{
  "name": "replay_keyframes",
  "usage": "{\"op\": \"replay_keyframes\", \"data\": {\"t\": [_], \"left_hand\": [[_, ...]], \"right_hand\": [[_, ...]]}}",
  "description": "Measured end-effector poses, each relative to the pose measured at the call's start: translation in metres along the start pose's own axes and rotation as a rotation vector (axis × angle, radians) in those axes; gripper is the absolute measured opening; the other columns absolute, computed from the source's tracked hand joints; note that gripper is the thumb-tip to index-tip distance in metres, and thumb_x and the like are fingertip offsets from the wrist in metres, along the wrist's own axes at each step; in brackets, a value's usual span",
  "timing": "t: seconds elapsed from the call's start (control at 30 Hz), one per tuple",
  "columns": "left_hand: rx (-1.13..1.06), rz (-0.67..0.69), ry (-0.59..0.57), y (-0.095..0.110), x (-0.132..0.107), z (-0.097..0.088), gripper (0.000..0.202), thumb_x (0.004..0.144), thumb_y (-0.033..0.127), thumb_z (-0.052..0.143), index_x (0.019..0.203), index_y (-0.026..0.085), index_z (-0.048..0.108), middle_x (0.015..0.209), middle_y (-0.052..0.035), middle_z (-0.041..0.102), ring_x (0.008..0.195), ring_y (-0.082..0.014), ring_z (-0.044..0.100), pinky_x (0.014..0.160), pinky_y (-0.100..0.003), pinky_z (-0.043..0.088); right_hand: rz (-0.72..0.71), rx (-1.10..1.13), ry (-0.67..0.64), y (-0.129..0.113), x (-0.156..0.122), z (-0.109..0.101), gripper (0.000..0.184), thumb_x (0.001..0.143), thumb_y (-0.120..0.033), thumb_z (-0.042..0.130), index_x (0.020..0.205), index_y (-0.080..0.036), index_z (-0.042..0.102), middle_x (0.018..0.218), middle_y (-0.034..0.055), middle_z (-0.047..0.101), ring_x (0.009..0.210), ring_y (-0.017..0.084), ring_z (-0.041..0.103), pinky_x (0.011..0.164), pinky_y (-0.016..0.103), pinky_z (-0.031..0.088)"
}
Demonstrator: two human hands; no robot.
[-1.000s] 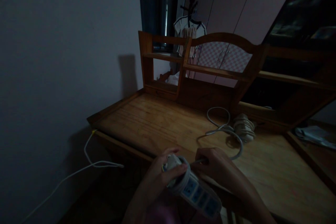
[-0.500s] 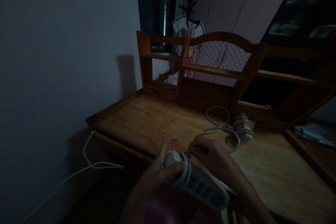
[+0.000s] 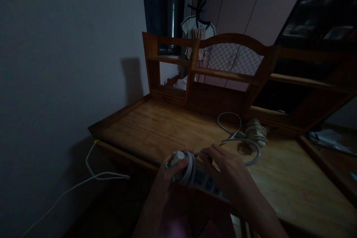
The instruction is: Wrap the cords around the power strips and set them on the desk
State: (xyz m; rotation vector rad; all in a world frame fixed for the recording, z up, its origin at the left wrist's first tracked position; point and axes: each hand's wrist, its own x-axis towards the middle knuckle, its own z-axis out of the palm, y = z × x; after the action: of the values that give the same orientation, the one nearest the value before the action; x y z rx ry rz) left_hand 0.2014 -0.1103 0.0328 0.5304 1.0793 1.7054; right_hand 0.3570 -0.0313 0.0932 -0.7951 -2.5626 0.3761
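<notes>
My left hand (image 3: 166, 176) is closed around one end of a white power strip (image 3: 208, 183), its thumb lying over a white plug (image 3: 177, 157). Several turns of pale cord (image 3: 190, 169) wrap the strip beside that thumb. My right hand (image 3: 223, 165) pinches the cord just right of the coil and hides part of the strip's socket row. From there the loose cord (image 3: 255, 156) curves over the desk in loops. It leads towards a second white bundle (image 3: 256, 134) wound with cord, near the shelf.
A wooden desk (image 3: 167, 130) with a raised shelf unit (image 3: 192, 67) fills the middle. A white cable (image 3: 92, 176) hangs off its left corner by the wall. Papers (image 3: 329, 139) lie at the far right. Behind are a coat stand with a shirt (image 3: 192, 24) and a wardrobe (image 3: 240, 3).
The power strip has been turned and raised slightly. My right hand has shifted along, pulling the cord across the strip, and the loose loop on the desk has moved a little.
</notes>
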Motion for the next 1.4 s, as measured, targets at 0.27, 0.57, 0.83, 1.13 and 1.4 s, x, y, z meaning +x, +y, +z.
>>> {"op": "replay_keyframes", "data": {"t": [0.27, 0.57, 0.83, 1.13, 1.4], "left_hand": [[-0.015, 0.108, 0.125, -0.008, -0.001, 0.006, 0.032, 0.075, 0.036, 0.074, 0.096, 0.014, 0.071, 0.090, -0.0058, 0.073, 0.086, -0.0232, 0.069, 0.080, -0.030, 0.052], [0.089, 0.278, 0.420, -0.004, -0.004, -0.002, 0.031, 0.076, 0.036, 0.073, 0.100, 0.017, 0.066, 0.101, -0.0045, 0.070, 0.099, -0.0236, 0.065, 0.083, -0.029, 0.051], [0.329, 0.413, 0.724, -0.005, -0.009, -0.019, 0.051, 0.061, 0.011, 0.074, 0.108, 0.025, 0.063, 0.119, -0.0010, 0.064, 0.124, -0.0274, 0.053, 0.096, -0.031, 0.047], [-0.151, 0.203, 0.510, -0.011, -0.008, -0.032, 0.074, 0.054, 0.008, 0.072, 0.120, 0.034, 0.052, 0.111, 0.0030, 0.066, 0.096, -0.0228, 0.068, 0.082, -0.035, 0.055], [-0.187, 0.004, 0.374, -0.002, 0.005, -0.027, 0.025, 0.067, 0.039, 0.064, 0.088, 0.025, 0.065, 0.090, -0.0037, 0.071, 0.102, -0.0282, 0.065, 0.074, -0.036, 0.056]], "right_hand": [[-0.128, -0.291, 0.038, -0.016, -0.022, 0.005, 0.029, 0.086, 0.001, 0.039, 0.105, -0.016, 0.052, 0.091, 0.0082, 0.057, 0.073, 0.022, 0.059, 0.059, 0.032, 0.047], [-0.278, -0.361, 0.169, -0.031, -0.029, 0.024, 0.051, 0.083, 0.004, 0.030, 0.132, -0.003, 0.040, 0.105, 0.0173, 0.063, 0.082, 0.025, 0.065, 0.051, 0.027, 0.049], [-0.210, 0.050, 0.132, -0.031, -0.031, 0.068, 0.030, 0.101, -0.012, 0.030, 0.124, -0.019, 0.048, 0.089, 0.0049, 0.064, 0.071, 0.018, 0.064, 0.057, 0.025, 0.044], [-0.064, 0.474, 0.098, -0.032, -0.030, 0.083, 0.016, 0.099, -0.027, 0.050, 0.102, -0.019, 0.064, 0.086, 0.0040, 0.068, 0.076, 0.015, 0.065, 0.065, 0.021, 0.044], [0.111, 0.671, -0.136, -0.014, -0.029, 0.064, 0.028, 0.094, -0.042, 0.060, 0.084, -0.017, 0.068, 0.075, -0.0006, 0.067, 0.068, 0.012, 0.062, 0.059, 0.019, 0.041]]}}
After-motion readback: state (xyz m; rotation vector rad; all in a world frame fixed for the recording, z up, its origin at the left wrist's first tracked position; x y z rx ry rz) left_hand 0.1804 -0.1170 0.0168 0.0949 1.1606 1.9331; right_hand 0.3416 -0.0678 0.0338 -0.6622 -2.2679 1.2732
